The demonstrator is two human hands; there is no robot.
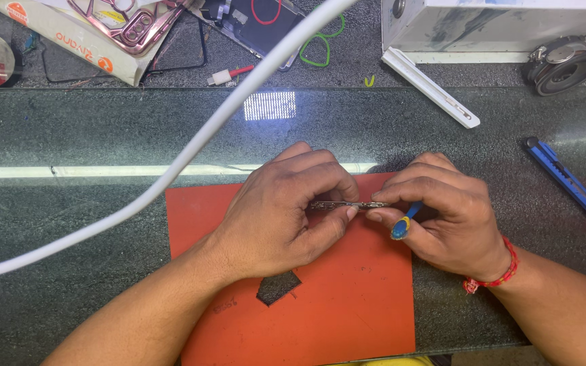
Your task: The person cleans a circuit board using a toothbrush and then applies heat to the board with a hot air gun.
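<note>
Where the head view looks straight down, both hands meet over an orange mat [293, 318] lying on the dark glass-topped bench [69, 135]. The left hand [283, 210] has its fingers [334, 220] closed on one end of a thin metal strip [350, 204], which runs level between the two hands just above the mat's upper edge. The right hand [449, 217] is closed too, pinching the strip's other end while gripping a small blue tool [403, 222] with a yellow-tipped end (its working end is hidden behind the fingers). A red thread band [500, 276] circles the right wrist.

A thick white cable [191, 146] sweeps across the view from the top toward the lower left, passing above the bench. To the right, well apart from the hands, lies a blue utility knife [568, 179]. Near the top right sit a white box [496, 24] and a white strip [432, 88], with a pink phone case [133, 27] at the top left.
</note>
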